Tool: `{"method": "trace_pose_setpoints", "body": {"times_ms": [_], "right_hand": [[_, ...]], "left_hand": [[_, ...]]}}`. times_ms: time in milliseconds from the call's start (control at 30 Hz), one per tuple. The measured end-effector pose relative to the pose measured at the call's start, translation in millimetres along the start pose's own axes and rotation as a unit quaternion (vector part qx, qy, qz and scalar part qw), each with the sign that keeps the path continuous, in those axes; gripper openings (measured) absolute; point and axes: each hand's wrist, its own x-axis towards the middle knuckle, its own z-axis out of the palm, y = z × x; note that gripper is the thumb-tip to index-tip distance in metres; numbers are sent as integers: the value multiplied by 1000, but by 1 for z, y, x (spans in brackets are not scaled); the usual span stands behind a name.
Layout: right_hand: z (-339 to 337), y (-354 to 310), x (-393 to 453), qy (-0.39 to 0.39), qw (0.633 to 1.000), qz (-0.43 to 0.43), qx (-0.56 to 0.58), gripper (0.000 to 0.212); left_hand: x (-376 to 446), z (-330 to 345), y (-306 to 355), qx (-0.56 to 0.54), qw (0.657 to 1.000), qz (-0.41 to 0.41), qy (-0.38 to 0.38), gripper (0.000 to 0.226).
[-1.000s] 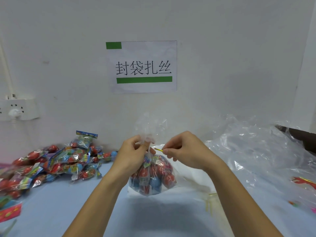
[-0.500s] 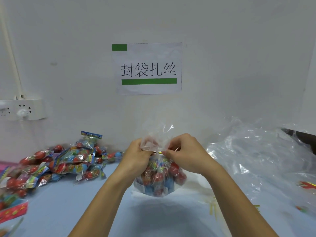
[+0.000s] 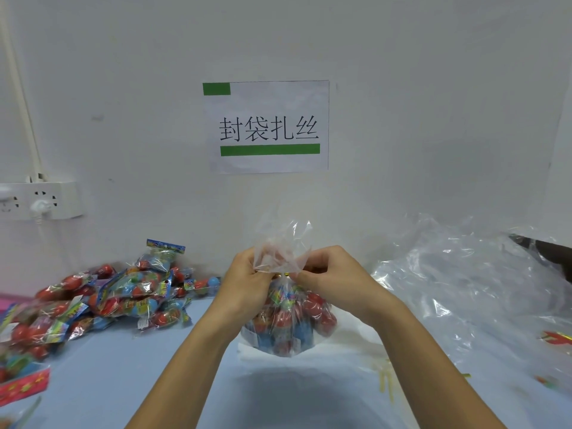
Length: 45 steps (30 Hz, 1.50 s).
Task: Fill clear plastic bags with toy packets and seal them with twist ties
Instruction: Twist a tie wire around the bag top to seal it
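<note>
Your right hand [image 3: 334, 278] has closed in on the left hand [image 3: 247, 281]; both sets of fingers pinch the bag [image 3: 286, 317] neck, bunching it so the tie [image 3: 283, 274] can wrap.

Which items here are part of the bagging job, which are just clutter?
In the job: filled bag, gripped at its neck by left hand and right hand; toy packets; empty clear bags; yellow twist ties.
Lying about: wall sign; power strip.

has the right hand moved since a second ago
Yes. Measured against the left hand and the bag neck, the right hand has closed in leftward; the earlier gap between the hands is gone, and both now pinch the neck.
</note>
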Motion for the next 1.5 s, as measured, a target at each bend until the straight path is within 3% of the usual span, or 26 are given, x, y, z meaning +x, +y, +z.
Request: {"method": "trace_pose_setpoints", "body": {"times_ms": [400, 567, 733, 900, 1100, 1233, 1500], "right_hand": [[5, -4, -1, 39, 999, 19, -3, 20], [1, -4, -1, 14, 998, 42, 46, 14], [-2, -6, -2, 19, 999, 39, 10, 26], [2, -7, -3, 27, 998, 54, 23, 18], [0, -7, -3, -7, 997, 45, 63, 12], [-7, -6, -4, -32, 993, 51, 102, 23], [-22, -2, -7, -91, 986, 36, 137, 20]], "left_hand": [[1, 5, -3, -13, 1000, -11, 11, 18], [2, 0, -4, -5, 1000, 8, 8, 27], [2, 1, -7, -7, 1000, 6, 8, 32], [1, 3, -6, 10, 1000, 5, 4, 28], [3, 1, -8, 20, 1000, 16, 14, 27], [4, -3, -8, 17, 1000, 12, 19, 32], [3, -4, -4, 8, 1000, 13, 5, 34]]}}
